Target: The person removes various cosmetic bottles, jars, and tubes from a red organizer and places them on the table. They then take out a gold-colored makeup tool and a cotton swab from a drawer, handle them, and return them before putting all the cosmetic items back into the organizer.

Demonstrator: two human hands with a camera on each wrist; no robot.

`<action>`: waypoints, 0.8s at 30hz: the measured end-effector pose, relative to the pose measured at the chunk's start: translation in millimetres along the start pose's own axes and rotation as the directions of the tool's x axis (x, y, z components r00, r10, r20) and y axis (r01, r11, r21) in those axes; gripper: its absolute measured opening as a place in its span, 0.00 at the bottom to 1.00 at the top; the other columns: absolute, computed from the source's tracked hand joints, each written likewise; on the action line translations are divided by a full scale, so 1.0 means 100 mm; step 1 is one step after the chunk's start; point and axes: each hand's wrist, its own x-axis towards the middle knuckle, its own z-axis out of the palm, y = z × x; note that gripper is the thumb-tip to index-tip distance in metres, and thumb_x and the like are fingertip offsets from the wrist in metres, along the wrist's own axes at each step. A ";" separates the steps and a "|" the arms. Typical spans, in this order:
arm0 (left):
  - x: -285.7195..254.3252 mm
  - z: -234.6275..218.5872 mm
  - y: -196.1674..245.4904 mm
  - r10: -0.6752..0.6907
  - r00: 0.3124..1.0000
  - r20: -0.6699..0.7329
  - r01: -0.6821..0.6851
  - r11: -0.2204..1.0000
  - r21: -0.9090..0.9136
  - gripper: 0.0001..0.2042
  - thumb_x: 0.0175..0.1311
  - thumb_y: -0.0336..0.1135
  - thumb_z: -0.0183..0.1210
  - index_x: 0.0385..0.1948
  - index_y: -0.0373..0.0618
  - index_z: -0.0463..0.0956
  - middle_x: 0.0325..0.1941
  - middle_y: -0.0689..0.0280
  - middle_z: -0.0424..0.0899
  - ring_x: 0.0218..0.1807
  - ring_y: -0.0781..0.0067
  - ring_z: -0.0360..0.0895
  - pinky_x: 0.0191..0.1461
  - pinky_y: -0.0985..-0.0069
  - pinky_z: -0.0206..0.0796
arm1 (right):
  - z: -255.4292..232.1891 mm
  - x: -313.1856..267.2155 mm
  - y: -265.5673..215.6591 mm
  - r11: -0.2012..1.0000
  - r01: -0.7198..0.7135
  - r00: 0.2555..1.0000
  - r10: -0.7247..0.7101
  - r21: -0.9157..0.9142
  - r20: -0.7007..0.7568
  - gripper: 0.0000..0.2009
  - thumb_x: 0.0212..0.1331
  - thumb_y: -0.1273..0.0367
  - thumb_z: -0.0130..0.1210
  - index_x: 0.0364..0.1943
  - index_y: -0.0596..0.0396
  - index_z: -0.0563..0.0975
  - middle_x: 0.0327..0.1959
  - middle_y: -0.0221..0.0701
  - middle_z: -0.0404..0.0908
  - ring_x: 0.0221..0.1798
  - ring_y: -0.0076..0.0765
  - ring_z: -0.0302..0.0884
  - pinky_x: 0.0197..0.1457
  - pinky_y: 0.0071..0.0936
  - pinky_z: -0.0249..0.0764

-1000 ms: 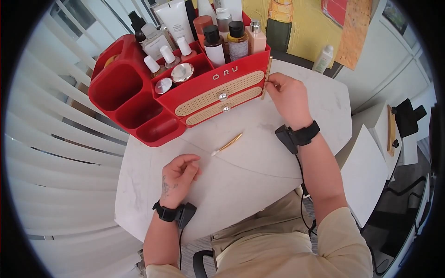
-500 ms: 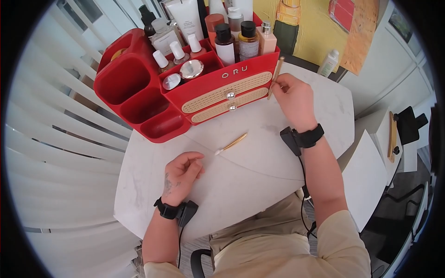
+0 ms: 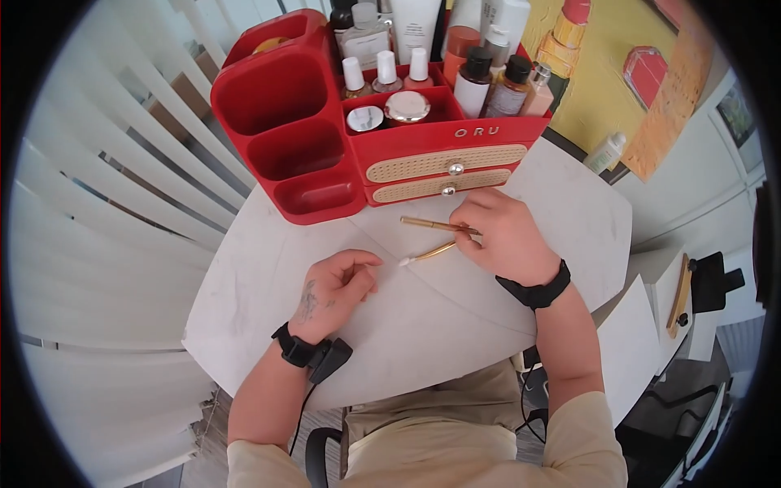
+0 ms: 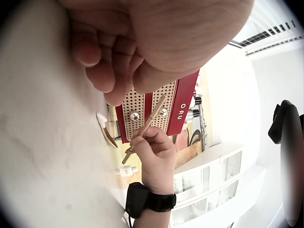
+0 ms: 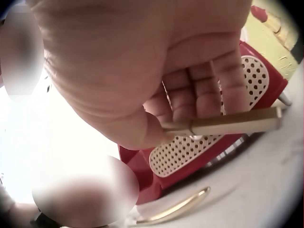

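- The right hand pinched a gold stick between its thumb and fingers; one part of the stick came out past the fingertips, toward the side of the left hand.
- The change was mainly in this hand: half a second earlier it held the stick near the right end of the red organizer, and at this moment it was in front of the drawers.
- The stick had also turned. Before, it stood steeply along the end of the organizer; now it lay more across, in the air above the surface.
- This meant, in my judgement, that the stick was away from the organizer's end and close to the thin gold tool, so the two things were within one small area.
- The thin tool rested on the surface between the two hands, with its white tip toward the left hand, and no hand held it.
- The left hand was near this white tip. Its fingers were loosely bent, and I could see nothing in them; its pose had changed little.
- Bottles stood in the upper part of the organizer, behind the drawers.
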 end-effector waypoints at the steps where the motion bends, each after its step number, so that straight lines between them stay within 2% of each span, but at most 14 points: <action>1: 0.00 0.00 0.00 -0.004 1.000 -0.009 0.004 1.000 -0.007 0.08 0.67 0.26 0.52 0.44 0.37 0.78 0.27 0.69 0.79 0.28 0.85 0.72 0.32 0.84 0.65 | 0.03 0.00 0.00 1.000 0.021 1.000 -0.020 -0.021 0.012 0.05 0.46 0.75 0.60 0.27 0.53 0.77 0.27 0.31 0.75 0.35 0.41 0.76 0.36 0.36 0.75; 6: 0.00 -0.01 0.00 -0.003 1.000 -0.004 0.003 0.999 -0.044 0.08 0.67 0.26 0.52 0.43 0.37 0.78 0.28 0.68 0.80 0.29 0.84 0.73 0.34 0.83 0.68 | 0.12 -0.01 0.04 0.995 0.051 0.996 -0.045 -0.081 0.081 0.05 0.46 0.73 0.62 0.28 0.52 0.78 0.29 0.30 0.75 0.37 0.41 0.76 0.39 0.36 0.76; 8: 0.01 0.00 -0.03 0.000 1.000 -0.008 -0.001 0.999 -0.052 0.08 0.67 0.26 0.52 0.43 0.37 0.78 0.28 0.68 0.80 0.29 0.84 0.73 0.35 0.83 0.68 | 0.15 -0.02 0.06 0.998 -0.026 0.981 0.036 -0.059 0.188 0.05 0.46 0.72 0.62 0.28 0.51 0.78 0.30 0.30 0.76 0.38 0.41 0.76 0.40 0.37 0.76; 11: 0.00 -0.01 -0.02 -0.004 1.000 -0.005 0.003 0.999 -0.048 0.08 0.67 0.26 0.52 0.44 0.37 0.78 0.28 0.68 0.80 0.29 0.84 0.74 0.35 0.83 0.69 | 0.11 -0.01 0.04 0.996 -0.060 0.967 0.075 -0.066 0.245 0.07 0.45 0.72 0.64 0.30 0.52 0.79 0.30 0.31 0.77 0.39 0.42 0.77 0.42 0.36 0.76; 16: -0.01 -0.03 -0.01 -0.015 1.000 0.007 0.015 1.000 -0.015 0.10 0.67 0.27 0.52 0.44 0.35 0.78 0.30 0.68 0.81 0.32 0.82 0.77 0.36 0.82 0.70 | 0.12 -0.01 0.07 0.994 -0.086 0.959 0.099 -0.061 0.267 0.07 0.45 0.70 0.64 0.30 0.52 0.79 0.30 0.31 0.76 0.38 0.41 0.77 0.41 0.36 0.76; 18: -0.01 -0.03 0.00 -0.019 1.000 0.003 0.019 0.999 -0.033 0.10 0.67 0.27 0.52 0.44 0.35 0.78 0.30 0.68 0.81 0.31 0.82 0.76 0.36 0.83 0.70 | 0.13 0.00 0.09 0.995 -0.086 0.960 0.095 -0.045 0.263 0.07 0.46 0.69 0.64 0.30 0.51 0.79 0.30 0.31 0.76 0.38 0.41 0.77 0.41 0.37 0.75; 20: 0.00 -0.04 -0.03 -0.005 1.000 0.004 0.006 0.999 -0.045 0.10 0.66 0.27 0.53 0.44 0.35 0.78 0.30 0.68 0.81 0.31 0.82 0.76 0.36 0.83 0.70 | 0.14 0.00 0.09 0.988 -0.154 0.951 0.141 0.026 0.275 0.07 0.47 0.69 0.64 0.30 0.51 0.79 0.30 0.30 0.77 0.38 0.40 0.77 0.41 0.36 0.75; 24: 0.00 -0.04 -0.07 0.025 1.000 0.002 -0.024 0.996 -0.089 0.09 0.67 0.26 0.52 0.44 0.37 0.78 0.28 0.69 0.80 0.28 0.83 0.74 0.34 0.83 0.69 | 0.12 0.01 0.05 0.984 -0.174 0.955 0.164 0.019 0.249 0.08 0.47 0.69 0.65 0.31 0.52 0.79 0.30 0.31 0.77 0.37 0.40 0.78 0.41 0.35 0.76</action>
